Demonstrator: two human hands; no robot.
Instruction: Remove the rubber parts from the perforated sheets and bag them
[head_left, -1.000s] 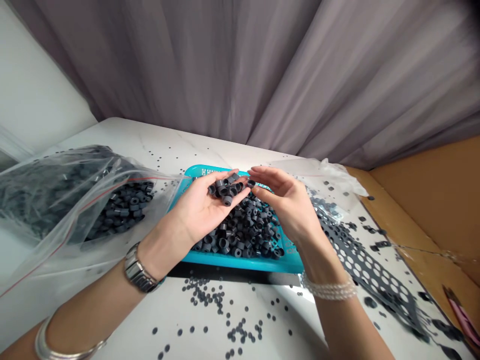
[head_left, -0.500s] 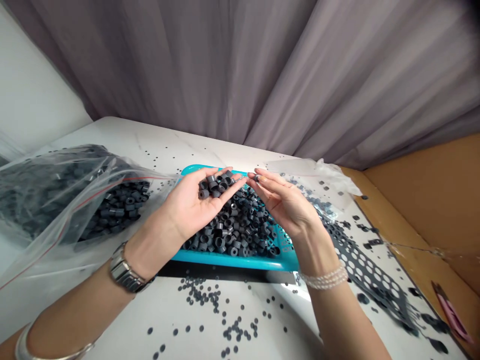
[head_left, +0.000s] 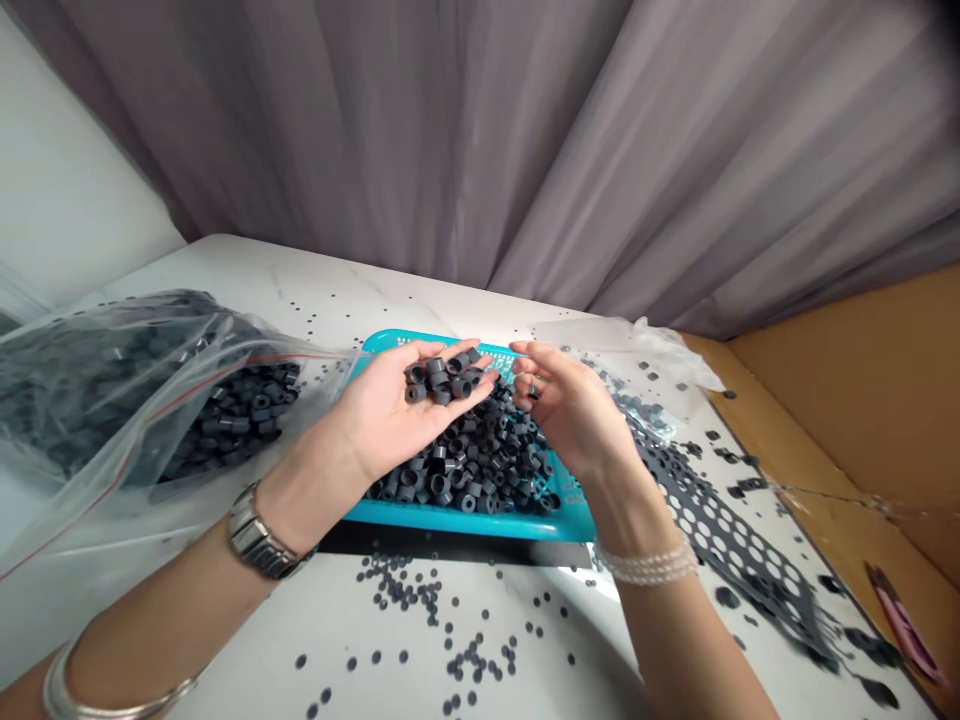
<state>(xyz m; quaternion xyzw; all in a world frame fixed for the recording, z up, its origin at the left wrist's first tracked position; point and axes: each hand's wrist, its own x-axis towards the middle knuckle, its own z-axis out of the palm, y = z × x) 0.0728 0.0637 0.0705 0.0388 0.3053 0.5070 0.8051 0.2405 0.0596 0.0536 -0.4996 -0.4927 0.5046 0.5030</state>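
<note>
Dark grey caps (head_left: 438, 378) lie in a small heap on the palm of the left hand (head_left: 375, 420), over the middle part of the tabletop (head_left: 255, 655). This hand is turned up and almost flat, with the fingers stretched toward the right; it carries the caps without closing around them. The right hand (head_left: 574, 410) is just beside it, with its fingers bent inward. A small dark spot shows among these fingers, but I cannot tell whether the hand grips something there.

Below both hands is a turquoise basket (head_left: 480, 525), nearer to the far edge of the tabletop than the loose discs (head_left: 405, 595), which are scattered on the near side. In the basket there is a pile of similar caps (head_left: 480, 465). Toward the left edge lies a clear plastic bag (head_left: 120, 400) with a red line, and many more such caps are visible at its mouth. Near the right edge rests a dark perforated sheet (head_left: 731, 535), with small dark scraps around it. Toward the far right corner there is a crumpled transparent bag (head_left: 667, 350).

On the left wrist is a metal watch (head_left: 262, 535), and on the right wrist a beaded bracelet (head_left: 649, 565). Beyond the far edge hangs a grey curtain (head_left: 337, 150).
</note>
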